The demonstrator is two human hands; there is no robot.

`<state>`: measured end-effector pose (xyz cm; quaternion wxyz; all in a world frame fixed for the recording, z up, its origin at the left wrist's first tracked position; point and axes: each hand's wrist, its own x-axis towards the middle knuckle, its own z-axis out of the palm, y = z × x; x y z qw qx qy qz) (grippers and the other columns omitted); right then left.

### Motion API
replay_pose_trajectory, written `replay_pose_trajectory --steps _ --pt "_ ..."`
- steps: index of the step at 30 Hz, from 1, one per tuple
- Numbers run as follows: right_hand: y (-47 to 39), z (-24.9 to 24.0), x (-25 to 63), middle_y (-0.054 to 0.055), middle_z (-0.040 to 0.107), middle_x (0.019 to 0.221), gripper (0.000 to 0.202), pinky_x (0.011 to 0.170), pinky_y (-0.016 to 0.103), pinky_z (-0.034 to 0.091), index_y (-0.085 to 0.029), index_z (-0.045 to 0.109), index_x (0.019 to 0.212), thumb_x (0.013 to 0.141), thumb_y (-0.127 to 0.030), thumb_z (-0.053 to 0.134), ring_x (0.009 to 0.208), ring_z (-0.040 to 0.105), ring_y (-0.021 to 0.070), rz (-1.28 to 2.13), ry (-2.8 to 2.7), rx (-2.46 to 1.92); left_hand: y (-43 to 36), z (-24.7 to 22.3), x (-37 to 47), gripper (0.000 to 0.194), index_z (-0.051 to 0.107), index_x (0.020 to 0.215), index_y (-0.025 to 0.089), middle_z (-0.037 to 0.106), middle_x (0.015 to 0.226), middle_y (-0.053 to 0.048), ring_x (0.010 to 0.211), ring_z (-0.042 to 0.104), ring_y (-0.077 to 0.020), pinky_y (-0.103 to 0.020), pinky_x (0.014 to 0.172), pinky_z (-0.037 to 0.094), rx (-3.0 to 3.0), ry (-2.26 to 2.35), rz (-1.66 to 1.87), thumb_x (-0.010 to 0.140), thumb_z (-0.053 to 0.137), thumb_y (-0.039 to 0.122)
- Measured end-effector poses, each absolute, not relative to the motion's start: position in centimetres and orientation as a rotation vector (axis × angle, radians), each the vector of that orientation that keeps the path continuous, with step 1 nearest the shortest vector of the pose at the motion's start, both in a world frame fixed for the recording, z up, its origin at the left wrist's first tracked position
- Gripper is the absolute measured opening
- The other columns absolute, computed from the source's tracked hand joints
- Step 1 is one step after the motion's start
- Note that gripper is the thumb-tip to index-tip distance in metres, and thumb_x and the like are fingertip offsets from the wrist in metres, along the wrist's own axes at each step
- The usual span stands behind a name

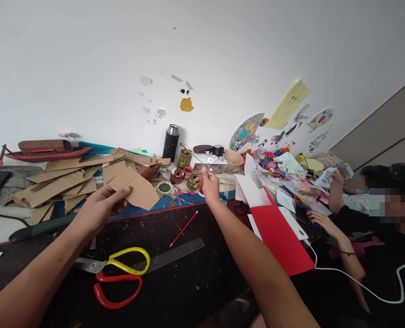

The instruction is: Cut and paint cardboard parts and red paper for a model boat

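My left hand (101, 202) grips a flat piece of brown cardboard (139, 189) between thumb and fingers, held above the table's back part. My right hand (207, 182) has its fingers curled beside a small jar of green paint (192, 182). A thin green stick (190, 154) slants down to its thumb tip, and the hand seems to pinch it; whether it is a brush cannot be made out. Close by stand a brown paint jar (177, 176) and a white-rimmed dish of green paint (164, 187). Below the hands lie scissors (120, 273), a clear ruler (178, 254) and a red pencil (184, 229).
Cardboard scraps (59, 182) pile up at left, beneath a model boat (48, 152). A black flask (171, 143) stands against the wall. Red paper (281, 237), a white power strip (293, 223) and its cable lie at right. Another person's hand (324, 223) works there near scissors.
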<state>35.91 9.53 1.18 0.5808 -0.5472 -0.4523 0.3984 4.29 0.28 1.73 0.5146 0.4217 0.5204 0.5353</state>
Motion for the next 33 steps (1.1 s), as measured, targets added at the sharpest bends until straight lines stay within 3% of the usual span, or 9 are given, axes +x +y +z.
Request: replay_pose_trajectory --steps 9,13,17,22,29,33 --pt "9.3 2.2 34.6 0.001 0.078 0.077 0.042 0.042 0.021 0.044 -0.022 0.075 0.091 0.101 -0.062 0.066 0.048 0.067 0.0136 0.837 -1.294 -1.283 0.2 2.1 4.8 0.067 0.064 0.076 0.020 0.062 0.061 0.003 0.056 0.049 -0.0124 -0.025 0.053 0.036 1.041 1.285 1.257 0.053 0.096 0.074" --pt "9.0 2.7 34.1 0.000 0.078 0.079 0.032 0.053 0.022 0.047 -0.025 0.076 0.091 0.107 -0.048 0.063 0.056 0.069 0.0139 0.744 -1.513 -1.296 0.0 2.4 4.9 0.069 0.064 0.075 0.020 0.061 0.060 0.004 0.055 0.048 -0.0120 -0.025 0.053 0.035 1.036 1.294 1.242 0.050 0.097 0.075" --pt "8.2 3.8 33.7 -0.002 0.077 0.076 0.020 0.068 0.024 0.048 -0.027 0.078 0.089 0.105 -0.031 0.068 0.063 0.068 0.0161 0.639 -1.705 -1.314 0.0 2.5 5.1 0.069 0.064 0.075 0.020 0.061 0.060 0.004 0.055 0.048 -0.0121 -0.025 0.053 0.035 1.023 1.295 1.243 0.048 0.097 0.075" --pt "7.6 5.1 33.6 0.000 0.076 0.077 0.017 0.080 0.028 0.047 -0.029 0.081 0.091 0.103 -0.024 0.071 0.077 0.070 0.0218 0.545 -1.859 -1.333 0.0 2.7 5.2 0.069 0.064 0.075 0.020 0.061 0.060 0.004 0.055 0.048 -0.0124 -0.025 0.053 0.035 1.016 1.291 1.244 0.047 0.098 0.074" --pt "7.8 5.9 33.9 0.003 0.080 0.083 0.012 0.079 0.029 0.047 -0.030 0.082 0.091 0.096 -0.020 0.078 0.088 0.073 0.0267 0.517 -1.913 -1.345 0.1 2.3 5.1 0.067 0.064 0.076 0.021 0.062 0.061 0.003 0.056 0.049 -0.0132 -0.026 0.053 0.036 1.036 1.295 1.236 0.050 0.097 0.073" --pt "8.0 6.5 34.3 0.000 0.078 0.075 0.012 0.074 0.028 0.045 -0.029 0.081 0.088 0.096 -0.020 0.080 0.078 0.072 0.0241 0.565 -1.888 -1.334 0.1 2.4 5.2 0.069 0.064 0.075 0.021 0.061 0.061 0.003 0.056 0.049 -0.0128 -0.026 0.053 0.036 1.034 1.291 1.236 0.048 0.097 0.075"
